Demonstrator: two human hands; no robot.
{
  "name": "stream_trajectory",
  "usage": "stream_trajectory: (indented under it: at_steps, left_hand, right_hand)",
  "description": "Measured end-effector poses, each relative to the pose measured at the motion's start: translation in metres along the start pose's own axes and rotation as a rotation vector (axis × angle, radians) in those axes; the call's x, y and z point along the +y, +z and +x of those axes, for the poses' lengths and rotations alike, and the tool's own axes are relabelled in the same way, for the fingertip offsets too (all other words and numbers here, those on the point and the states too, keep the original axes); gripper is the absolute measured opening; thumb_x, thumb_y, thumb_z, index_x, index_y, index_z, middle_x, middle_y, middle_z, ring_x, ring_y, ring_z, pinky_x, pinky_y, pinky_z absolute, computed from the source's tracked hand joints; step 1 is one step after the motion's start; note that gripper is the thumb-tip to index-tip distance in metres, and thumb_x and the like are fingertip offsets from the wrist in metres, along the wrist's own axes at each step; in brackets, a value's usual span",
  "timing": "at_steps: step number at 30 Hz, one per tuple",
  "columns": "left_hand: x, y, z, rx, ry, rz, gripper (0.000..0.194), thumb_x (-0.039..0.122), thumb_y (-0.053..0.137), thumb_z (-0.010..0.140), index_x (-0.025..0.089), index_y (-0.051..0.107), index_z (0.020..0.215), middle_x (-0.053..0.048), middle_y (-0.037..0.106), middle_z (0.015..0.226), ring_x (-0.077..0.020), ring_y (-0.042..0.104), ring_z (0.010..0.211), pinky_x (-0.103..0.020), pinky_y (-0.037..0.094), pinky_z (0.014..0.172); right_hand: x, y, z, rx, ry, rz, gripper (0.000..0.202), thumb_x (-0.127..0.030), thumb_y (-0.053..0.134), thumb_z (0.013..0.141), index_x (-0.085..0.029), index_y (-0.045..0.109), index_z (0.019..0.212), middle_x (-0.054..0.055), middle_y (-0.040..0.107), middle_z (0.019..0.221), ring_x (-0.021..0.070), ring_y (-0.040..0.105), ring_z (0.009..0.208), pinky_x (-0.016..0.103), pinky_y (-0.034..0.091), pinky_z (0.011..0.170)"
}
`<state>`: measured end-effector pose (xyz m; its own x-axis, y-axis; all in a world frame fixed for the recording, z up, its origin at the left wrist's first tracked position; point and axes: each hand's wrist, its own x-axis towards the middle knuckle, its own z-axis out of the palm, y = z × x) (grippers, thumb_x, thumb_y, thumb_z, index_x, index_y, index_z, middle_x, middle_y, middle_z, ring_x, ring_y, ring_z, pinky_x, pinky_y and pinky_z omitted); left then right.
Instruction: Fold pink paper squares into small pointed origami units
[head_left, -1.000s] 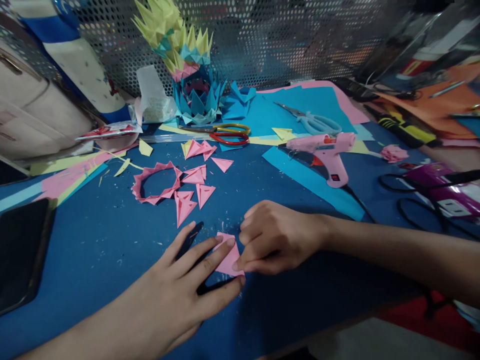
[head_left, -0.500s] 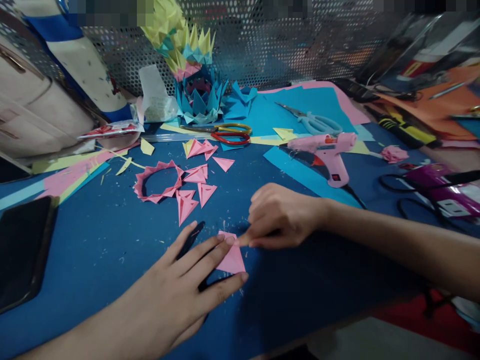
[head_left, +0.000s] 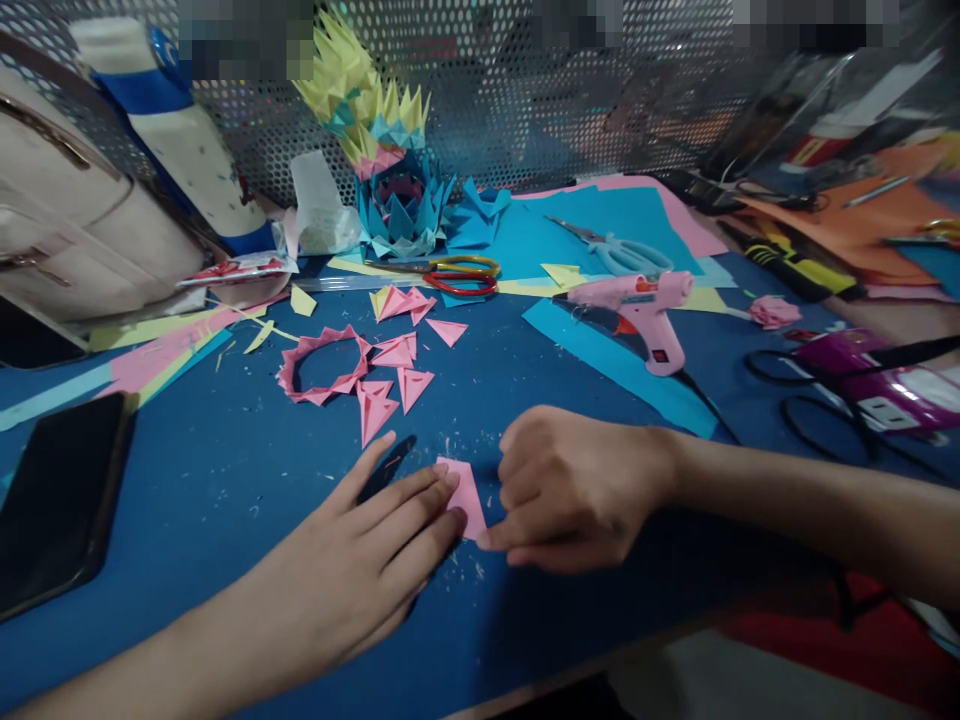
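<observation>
A small folded piece of pink paper (head_left: pixel 466 500) lies flat on the blue tabletop. My left hand (head_left: pixel 367 560) is laid over its left side, fingers stretched out and fingertips on the paper, which they partly hide. Curled with its fingers folded in, my right hand (head_left: pixel 577 490) puts one fingertip on the paper's near right corner. Beyond the left hand are several pink folded triangles (head_left: pixel 375 410), some touching a ring of pink folded pieces (head_left: pixel 289 372).
Scissors (head_left: pixel 461 275), light-blue-handled scissors (head_left: pixel 630 252) and a pink glue gun (head_left: pixel 637 305) lie farther back. Behind stands a yellow and blue paper model (head_left: pixel 405 215). A black phone (head_left: pixel 64 500) is at left; a purple device (head_left: pixel 862 375) with a cable is at right.
My right hand has moved toward me, its fingertip going from the paper's upper right edge to the near right corner. The left fingers have drawn back slightly, uncovering more paper.
</observation>
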<state>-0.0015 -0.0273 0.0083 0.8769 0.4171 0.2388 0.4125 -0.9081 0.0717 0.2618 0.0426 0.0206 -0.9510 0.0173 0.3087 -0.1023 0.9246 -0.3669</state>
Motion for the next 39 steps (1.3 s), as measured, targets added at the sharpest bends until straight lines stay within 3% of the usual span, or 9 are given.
stream_trajectory:
  at_steps: [6,12,20,25,31,34,39]
  left_hand:
    - [-0.005,0.007,0.008,0.175,0.004,-0.035,0.02,0.016,0.051,0.104,0.011,0.064,0.118,-0.008,0.073,0.117,-0.0187,0.064,0.119,-0.05,0.016,0.125]
    - [-0.005,0.002,0.018,0.202,0.048,0.024,0.023,0.012,0.045,0.104,0.011,0.068,0.107,-0.009,0.075,0.109,-0.0202,0.069,0.11,-0.051,0.029,0.121]
    - [-0.005,0.003,0.016,0.205,0.089,0.019,0.026,0.01,0.043,0.104,0.008,0.07,0.103,-0.013,0.074,0.113,-0.024,0.069,0.111,-0.054,0.032,0.12]
    - [-0.005,0.004,0.018,0.235,0.063,0.023,0.011,0.012,0.059,0.098,0.01,0.07,0.099,-0.01,0.076,0.109,-0.0214,0.07,0.107,-0.052,0.029,0.121]
    - [-0.005,0.0,0.014,0.183,0.119,0.079,0.035,0.011,0.036,0.104,0.008,0.07,0.104,-0.011,0.074,0.112,-0.023,0.068,0.109,-0.05,0.027,0.122]
    - [-0.006,-0.001,0.013,0.197,0.132,0.063,0.039,0.009,0.032,0.104,0.007,0.071,0.104,-0.013,0.074,0.111,-0.0241,0.068,0.106,-0.05,0.029,0.12]
    - [-0.009,-0.001,0.015,0.195,0.138,0.036,0.038,0.009,0.033,0.104,0.006,0.072,0.104,-0.013,0.075,0.109,-0.0258,0.069,0.101,-0.048,0.032,0.115]
  right_hand:
    - [0.005,0.005,-0.004,0.017,0.032,0.221,0.021,-0.027,0.055,0.097,-0.019,0.074,0.1,-0.002,0.065,0.06,0.01,0.059,0.058,0.028,0.036,0.058]
    - [0.016,-0.001,-0.008,0.019,0.113,0.249,0.029,-0.032,0.054,0.098,-0.019,0.075,0.084,-0.001,0.062,0.057,0.0102,0.057,0.056,0.027,0.033,0.056]
    - [0.018,0.006,-0.009,0.101,0.106,0.359,0.026,-0.029,0.055,0.097,-0.016,0.076,0.089,-0.002,0.06,0.058,0.008,0.054,0.055,0.023,0.035,0.056]
    - [0.018,0.007,-0.009,0.154,0.081,0.34,0.028,-0.031,0.056,0.098,-0.015,0.075,0.087,-0.002,0.059,0.058,0.0077,0.052,0.054,0.023,0.035,0.056]
    - [0.019,0.006,-0.009,0.16,0.094,0.3,0.025,-0.028,0.054,0.098,-0.015,0.071,0.087,-0.001,0.062,0.066,0.0094,0.054,0.06,0.023,0.036,0.06]
    - [0.017,0.005,-0.006,0.178,0.148,0.178,0.031,-0.03,0.05,0.101,-0.016,0.067,0.079,0.001,0.062,0.068,0.0112,0.053,0.064,0.025,0.035,0.062]
    - [0.012,0.008,0.002,0.168,0.354,0.017,0.015,-0.025,0.056,0.098,-0.017,0.067,0.095,0.001,0.063,0.079,0.0129,0.052,0.075,0.025,0.037,0.069]
